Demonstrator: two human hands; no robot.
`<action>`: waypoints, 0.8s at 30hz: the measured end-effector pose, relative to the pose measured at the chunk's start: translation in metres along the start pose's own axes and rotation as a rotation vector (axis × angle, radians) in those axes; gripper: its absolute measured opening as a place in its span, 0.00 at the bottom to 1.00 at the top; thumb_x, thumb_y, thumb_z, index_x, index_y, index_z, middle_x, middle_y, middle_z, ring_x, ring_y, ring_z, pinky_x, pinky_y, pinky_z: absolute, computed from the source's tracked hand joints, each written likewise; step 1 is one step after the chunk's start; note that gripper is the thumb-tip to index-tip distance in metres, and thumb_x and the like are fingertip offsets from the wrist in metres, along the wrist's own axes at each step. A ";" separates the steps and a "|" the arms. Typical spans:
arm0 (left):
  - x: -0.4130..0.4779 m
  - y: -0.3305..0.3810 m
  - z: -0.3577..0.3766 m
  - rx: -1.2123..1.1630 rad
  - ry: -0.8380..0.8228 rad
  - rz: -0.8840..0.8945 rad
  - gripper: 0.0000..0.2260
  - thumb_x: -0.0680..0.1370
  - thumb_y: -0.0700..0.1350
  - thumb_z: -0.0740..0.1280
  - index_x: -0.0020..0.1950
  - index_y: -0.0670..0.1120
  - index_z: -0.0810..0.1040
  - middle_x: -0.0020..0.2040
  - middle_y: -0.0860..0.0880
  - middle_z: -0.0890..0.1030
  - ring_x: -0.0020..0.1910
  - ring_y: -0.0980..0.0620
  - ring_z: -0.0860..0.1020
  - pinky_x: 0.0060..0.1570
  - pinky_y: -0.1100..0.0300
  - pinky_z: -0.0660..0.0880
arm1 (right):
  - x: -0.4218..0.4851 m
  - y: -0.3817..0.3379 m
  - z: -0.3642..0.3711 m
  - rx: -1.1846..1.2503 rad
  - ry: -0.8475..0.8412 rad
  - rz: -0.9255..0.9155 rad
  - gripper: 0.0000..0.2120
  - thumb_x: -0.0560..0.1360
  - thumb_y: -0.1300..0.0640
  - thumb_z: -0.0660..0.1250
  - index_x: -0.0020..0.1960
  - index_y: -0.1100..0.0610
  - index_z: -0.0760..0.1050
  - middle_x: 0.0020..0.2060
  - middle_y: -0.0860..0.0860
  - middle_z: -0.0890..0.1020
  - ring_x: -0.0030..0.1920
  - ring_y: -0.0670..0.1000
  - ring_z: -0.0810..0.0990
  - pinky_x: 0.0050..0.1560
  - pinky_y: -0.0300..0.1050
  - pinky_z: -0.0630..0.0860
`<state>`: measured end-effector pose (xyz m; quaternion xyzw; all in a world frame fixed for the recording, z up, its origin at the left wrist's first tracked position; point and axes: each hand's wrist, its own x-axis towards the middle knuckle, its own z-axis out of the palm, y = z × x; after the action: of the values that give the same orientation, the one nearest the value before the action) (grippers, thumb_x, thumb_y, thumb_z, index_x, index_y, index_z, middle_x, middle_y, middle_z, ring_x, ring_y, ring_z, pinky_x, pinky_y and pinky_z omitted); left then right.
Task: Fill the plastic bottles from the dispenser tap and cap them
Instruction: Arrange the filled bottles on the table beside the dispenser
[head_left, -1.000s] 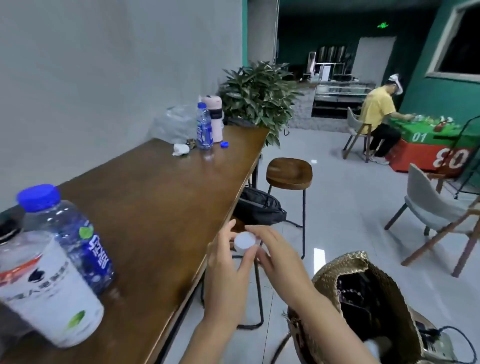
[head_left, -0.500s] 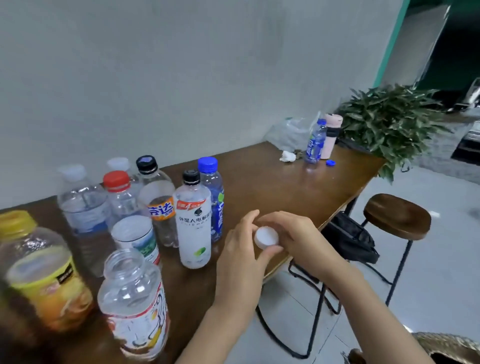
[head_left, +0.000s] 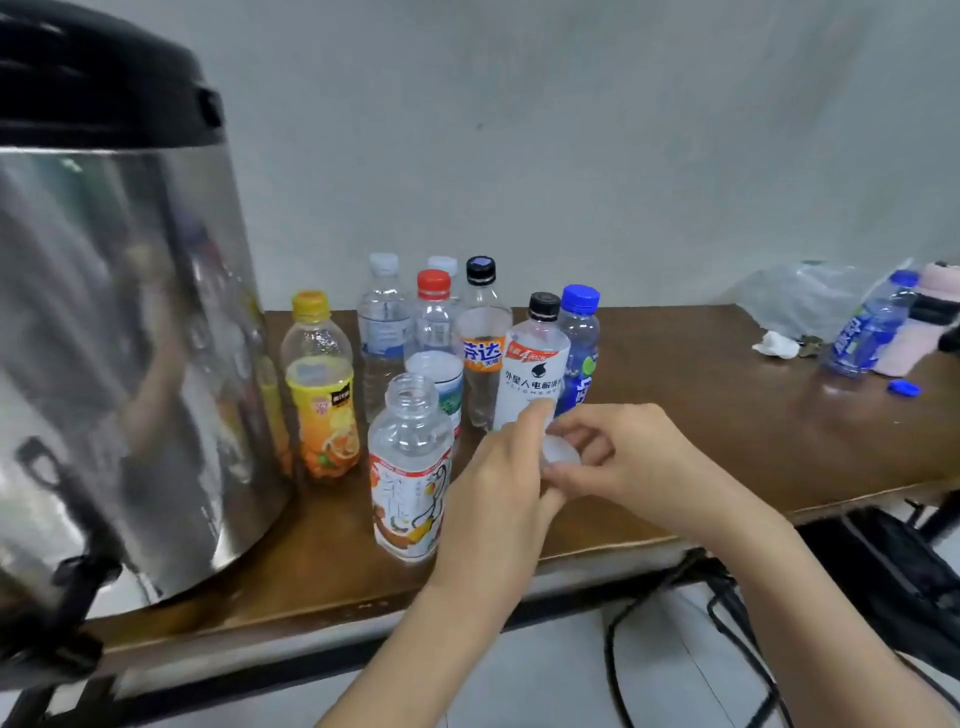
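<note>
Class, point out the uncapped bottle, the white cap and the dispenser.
uncapped bottle (head_left: 410, 441): head view, clear shoulder above label.
white cap (head_left: 561, 451): head view, top face.
dispenser (head_left: 130, 338): head view, steel wall.

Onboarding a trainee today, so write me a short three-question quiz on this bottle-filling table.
1. True or false: the front bottle, nearest the camera, already wears its cap.
2. What do the left hand and right hand pinch between them? A) white cap B) blue cap C) bottle label
3. Fill in: the juice bottle closest to the steel dispenser has a ___ cap.
Key: 1 false, its neck is open; 2 A; 3 yellow.
</note>
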<state>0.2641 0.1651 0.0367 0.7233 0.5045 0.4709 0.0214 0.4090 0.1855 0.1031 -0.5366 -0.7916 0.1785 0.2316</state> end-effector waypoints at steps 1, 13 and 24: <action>-0.002 -0.002 -0.005 0.018 0.033 0.021 0.37 0.66 0.43 0.80 0.69 0.53 0.63 0.52 0.46 0.82 0.50 0.46 0.81 0.43 0.53 0.82 | 0.001 -0.006 0.003 0.017 0.001 -0.036 0.13 0.68 0.48 0.75 0.51 0.50 0.81 0.34 0.39 0.82 0.35 0.42 0.81 0.42 0.34 0.76; -0.006 -0.067 -0.065 -0.126 0.181 -0.420 0.49 0.59 0.71 0.74 0.74 0.58 0.58 0.67 0.58 0.66 0.69 0.55 0.66 0.68 0.44 0.69 | 0.079 -0.078 -0.007 0.028 -0.153 -0.389 0.17 0.73 0.56 0.75 0.61 0.50 0.79 0.52 0.43 0.82 0.52 0.45 0.79 0.57 0.48 0.77; 0.002 -0.066 -0.070 -0.190 0.120 -0.437 0.33 0.65 0.55 0.81 0.64 0.55 0.70 0.59 0.58 0.78 0.58 0.57 0.77 0.55 0.63 0.76 | 0.106 -0.101 -0.005 -0.216 -0.375 -0.483 0.17 0.73 0.59 0.75 0.61 0.51 0.80 0.55 0.45 0.81 0.56 0.47 0.79 0.59 0.49 0.77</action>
<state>0.1685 0.1678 0.0438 0.5623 0.6029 0.5426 0.1608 0.3008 0.2477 0.1790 -0.3124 -0.9393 0.1289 0.0593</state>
